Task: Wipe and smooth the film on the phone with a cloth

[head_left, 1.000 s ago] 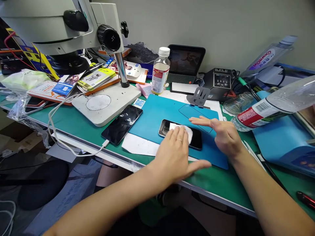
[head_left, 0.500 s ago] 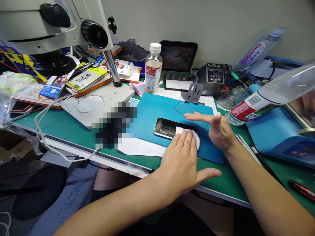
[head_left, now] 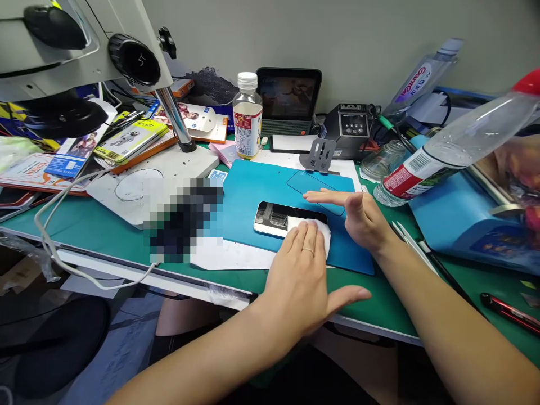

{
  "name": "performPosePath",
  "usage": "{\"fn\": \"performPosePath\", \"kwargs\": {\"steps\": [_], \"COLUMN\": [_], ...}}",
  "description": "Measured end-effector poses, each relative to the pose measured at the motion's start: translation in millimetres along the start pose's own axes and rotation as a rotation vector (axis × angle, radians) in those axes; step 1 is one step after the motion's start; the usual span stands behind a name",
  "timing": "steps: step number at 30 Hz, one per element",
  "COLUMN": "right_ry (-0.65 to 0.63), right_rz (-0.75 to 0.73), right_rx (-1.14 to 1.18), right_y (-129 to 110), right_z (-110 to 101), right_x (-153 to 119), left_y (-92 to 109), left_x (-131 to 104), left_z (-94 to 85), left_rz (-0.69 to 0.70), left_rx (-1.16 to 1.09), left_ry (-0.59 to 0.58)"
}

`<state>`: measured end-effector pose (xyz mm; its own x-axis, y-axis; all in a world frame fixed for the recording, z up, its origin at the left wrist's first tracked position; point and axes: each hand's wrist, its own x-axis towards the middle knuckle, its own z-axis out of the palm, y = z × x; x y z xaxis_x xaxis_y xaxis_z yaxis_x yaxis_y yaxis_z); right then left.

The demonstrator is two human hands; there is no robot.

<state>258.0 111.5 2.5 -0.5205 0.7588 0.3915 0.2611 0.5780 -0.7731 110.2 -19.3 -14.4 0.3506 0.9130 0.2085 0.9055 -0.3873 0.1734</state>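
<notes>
A phone (head_left: 271,219) with a dark, reflective face lies on a blue mat (head_left: 248,185). My left hand (head_left: 299,278), with a ring on one finger, presses a white cloth (head_left: 323,230) flat against the right part of the phone. Its fingers are stretched out over the cloth and the thumb points away to the right. My right hand (head_left: 358,216) hovers over the mat's right side, fingers extended and thumb up, holding nothing. Behind it, a thin clear sheet with a dark outline (head_left: 310,183) rests on the mat, partly hidden by the fingers.
A microscope (head_left: 135,59) stands at the left near stacked boxes (head_left: 135,138). Behind the mat are a drink bottle (head_left: 247,121), a screen (head_left: 291,95) and a metal bracket (head_left: 318,156). A large bottle (head_left: 447,146) leans at the right. A white cable (head_left: 46,225) hangs at the left edge.
The whole view has shifted, so the bench things appear farther left. My left hand stays on the cloth over the phone, and my right hand keeps nearly the same pose.
</notes>
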Motion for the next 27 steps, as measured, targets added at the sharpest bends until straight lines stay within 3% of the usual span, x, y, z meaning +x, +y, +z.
{"fn": "performPosePath", "kwargs": {"steps": [4,6,9,12,17,24,27], "right_ry": [0.017,0.031,0.038,0.017,0.015,-0.008,-0.026], "right_rz": [0.045,0.070,0.081,0.058,0.059,0.028,0.051], "right_rx": [-0.017,-0.027,-0.030,-0.019,-0.019,-0.008,-0.025], "right_y": [-1,-2,-3,-2,4,0,-1], "right_z": [-1,-2,-2,-1,-3,1,2], "right_x": [-1,-1,-2,-2,-3,-3,-2], "left_y": [0,-1,-11,-33,-69,-56,-58], "left_x": [34,36,15,-6,-1,-35,-32], "left_z": [-1.0,-2.0,-3.5,-7.1,-12.9,-9.7,-11.2], "left_rz": [-0.008,-0.010,-0.019,-0.031,-0.122,-0.148,-0.140], "left_rx": [-0.008,-0.009,-0.005,0.012,0.100,0.100,0.086], "left_ry": [-0.054,-0.059,-0.042,-0.020,-0.038,0.012,-0.014]}}
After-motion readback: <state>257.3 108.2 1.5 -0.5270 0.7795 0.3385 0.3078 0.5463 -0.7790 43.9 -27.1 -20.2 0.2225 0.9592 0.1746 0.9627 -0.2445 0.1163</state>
